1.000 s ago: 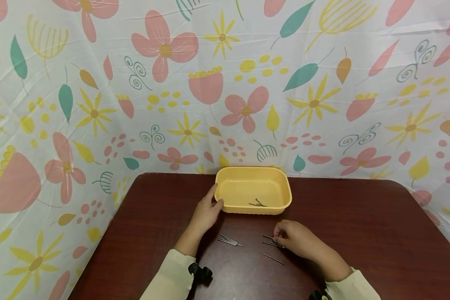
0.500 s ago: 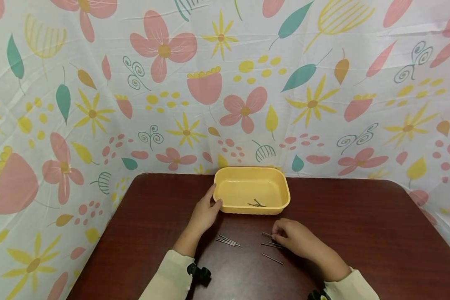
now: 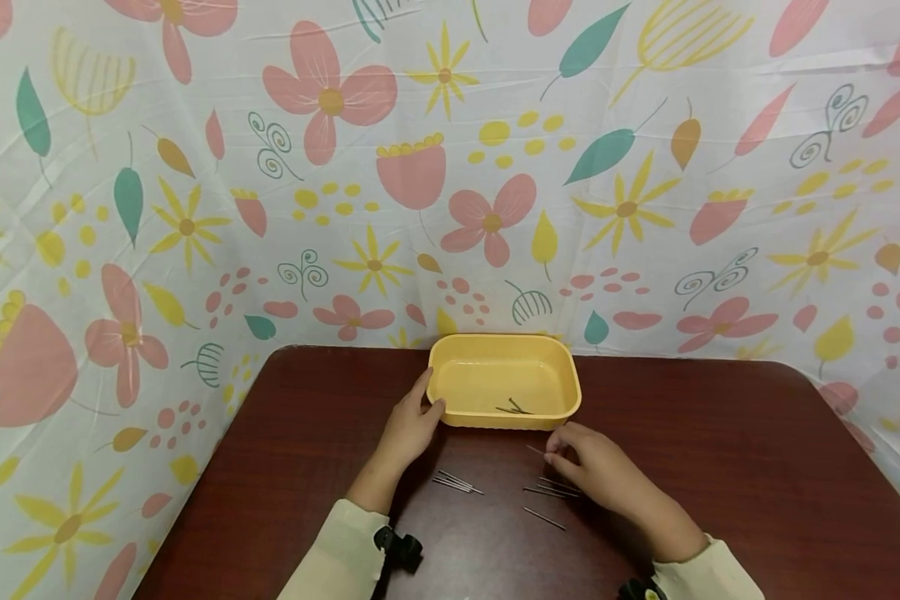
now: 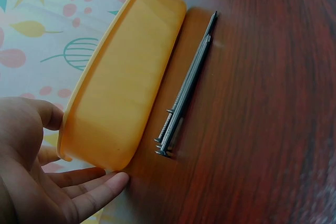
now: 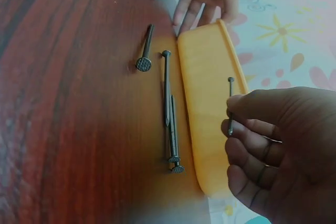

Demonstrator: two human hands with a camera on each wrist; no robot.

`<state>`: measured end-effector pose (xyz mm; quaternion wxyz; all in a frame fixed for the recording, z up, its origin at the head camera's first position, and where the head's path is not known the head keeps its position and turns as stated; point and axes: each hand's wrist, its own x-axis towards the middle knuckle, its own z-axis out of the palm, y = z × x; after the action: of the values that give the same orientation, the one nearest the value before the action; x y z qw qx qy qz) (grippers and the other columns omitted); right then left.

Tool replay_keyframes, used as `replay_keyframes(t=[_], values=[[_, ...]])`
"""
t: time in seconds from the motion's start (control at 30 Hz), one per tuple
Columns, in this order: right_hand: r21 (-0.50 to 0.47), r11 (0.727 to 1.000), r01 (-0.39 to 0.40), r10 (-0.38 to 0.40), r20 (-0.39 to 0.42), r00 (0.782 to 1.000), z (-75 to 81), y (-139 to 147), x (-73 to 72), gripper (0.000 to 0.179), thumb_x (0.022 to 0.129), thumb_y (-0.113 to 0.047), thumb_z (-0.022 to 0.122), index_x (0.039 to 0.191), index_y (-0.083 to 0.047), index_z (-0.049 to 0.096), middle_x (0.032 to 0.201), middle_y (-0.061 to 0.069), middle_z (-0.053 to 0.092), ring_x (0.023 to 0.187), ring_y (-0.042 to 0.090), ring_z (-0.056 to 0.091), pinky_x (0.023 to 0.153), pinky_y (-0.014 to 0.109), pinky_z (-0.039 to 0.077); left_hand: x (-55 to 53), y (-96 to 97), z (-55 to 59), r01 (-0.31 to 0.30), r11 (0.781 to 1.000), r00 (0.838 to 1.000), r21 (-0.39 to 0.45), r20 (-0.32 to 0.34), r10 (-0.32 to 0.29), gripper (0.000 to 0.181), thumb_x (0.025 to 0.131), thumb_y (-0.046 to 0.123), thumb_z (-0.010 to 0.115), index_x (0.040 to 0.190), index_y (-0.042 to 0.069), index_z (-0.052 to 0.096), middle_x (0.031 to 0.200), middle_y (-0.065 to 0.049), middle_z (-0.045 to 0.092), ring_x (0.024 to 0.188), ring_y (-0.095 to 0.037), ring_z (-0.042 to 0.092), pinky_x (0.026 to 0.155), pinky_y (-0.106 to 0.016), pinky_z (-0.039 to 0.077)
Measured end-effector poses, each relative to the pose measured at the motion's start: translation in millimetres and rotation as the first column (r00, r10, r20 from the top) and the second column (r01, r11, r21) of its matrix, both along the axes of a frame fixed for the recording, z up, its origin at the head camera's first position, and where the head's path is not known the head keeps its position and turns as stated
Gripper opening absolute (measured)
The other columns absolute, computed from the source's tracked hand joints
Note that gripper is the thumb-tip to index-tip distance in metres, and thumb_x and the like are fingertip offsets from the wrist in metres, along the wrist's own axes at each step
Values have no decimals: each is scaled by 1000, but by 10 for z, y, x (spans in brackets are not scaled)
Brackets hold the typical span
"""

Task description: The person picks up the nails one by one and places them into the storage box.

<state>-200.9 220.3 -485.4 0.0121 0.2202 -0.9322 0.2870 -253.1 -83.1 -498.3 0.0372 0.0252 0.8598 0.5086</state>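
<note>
My right hand [image 3: 596, 462] pinches a nail [image 5: 231, 88] between thumb and fingertips, just in front of the right part of a yellow plastic tray [image 3: 450, 375]. In the right wrist view its head points up past the thumb and its tip shows below. My left hand [image 3: 412, 427] rests against the tray's left end, fingers extended, with a digit at the rim in the left wrist view. A few dark nails [image 3: 513, 407] lie inside the tray. Below my right hand on the table are several nails [image 3: 551, 488], with a single nail [image 3: 544, 518] nearer me.
Another group of nails [image 3: 457, 482] lies side by side in front of the tray, near my left hand. The dark red-brown table [image 3: 720, 433] meets a flower-printed cloth [image 3: 645, 275] at its back edge. Black straps [image 3: 399, 548] sit at the wrists.
My right hand has lifted a nail from the right-hand group and moved slightly away from me, toward the tray. The left hand has stayed at the tray's left end.
</note>
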Motion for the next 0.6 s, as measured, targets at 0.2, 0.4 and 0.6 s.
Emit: replay_keyframes(t=[0.2,0.4,0.6], values=[[-12,999,48,-48,-41,998,12,-9,-20,11,94,-19,72,90,-25,65,87,-15,58,79,-1,54,70,23,49,-11,-10,-8,4,1000,1000,5,2,-4,63,103,34,52,161,29,27,101,-10,61,62,-14,53,55,-30,45],[-40,997,65,-70,-139,988,26,1,-49,12,91,-15,75,89,-24,66,87,-14,59,80,-1,55,71,24,50,-13,-13,-8,2,1000,1000,10,5,-2,63,103,33,52,161,30,27,96,-8,60,60,-13,52,55,-30,45],[-55,995,87,-95,-179,979,76,-13,-103,12,91,-16,75,90,-23,66,88,-12,60,80,2,56,70,24,51,-10,-16,-19,3,1000,1000,17,6,-3,63,103,33,52,161,30,28,90,-6,57,58,-13,50,53,-30,44]])
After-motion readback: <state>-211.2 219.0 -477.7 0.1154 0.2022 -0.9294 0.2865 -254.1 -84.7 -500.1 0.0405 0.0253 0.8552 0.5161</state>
